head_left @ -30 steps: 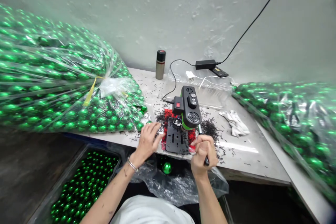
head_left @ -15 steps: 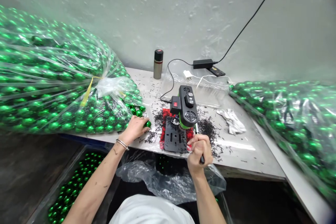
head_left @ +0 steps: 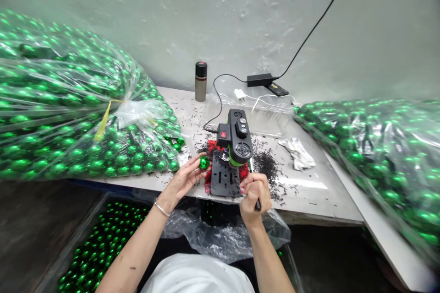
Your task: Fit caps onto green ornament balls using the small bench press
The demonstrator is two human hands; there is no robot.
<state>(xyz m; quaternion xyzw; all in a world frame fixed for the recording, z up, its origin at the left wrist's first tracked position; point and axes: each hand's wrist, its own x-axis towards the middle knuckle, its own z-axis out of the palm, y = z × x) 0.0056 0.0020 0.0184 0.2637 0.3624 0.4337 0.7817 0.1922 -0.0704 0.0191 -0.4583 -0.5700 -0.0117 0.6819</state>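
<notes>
Head view, looking down at a grey counter (head_left: 319,201) against a pale wall. A huge clear plastic bag of shiny green balls (head_left: 68,114) fills the left of the frame, resting on the counter. A second bag of green balls (head_left: 381,146) lies at the right edge. At lower left, below the counter, a bin (head_left: 99,252) holds more loose green balls. In the centre stands a small black and green machine (head_left: 235,139) with a red switch, on a black slotted base plate (head_left: 224,177), ringed by dark shavings (head_left: 268,165). A crumpled white cloth (head_left: 298,153) lies to its right. Behind it, near the wall, stand a slim flask (head_left: 200,81) and a black power adapter (head_left: 259,79).

The left hand (head_left: 185,178) grips a single green ball (head_left: 204,162) in its fingertips, just left of the base plate and close to the machine. The right hand (head_left: 253,192) is clenched around a dark lever handle (head_left: 257,203) at the machine's lower right.
</notes>
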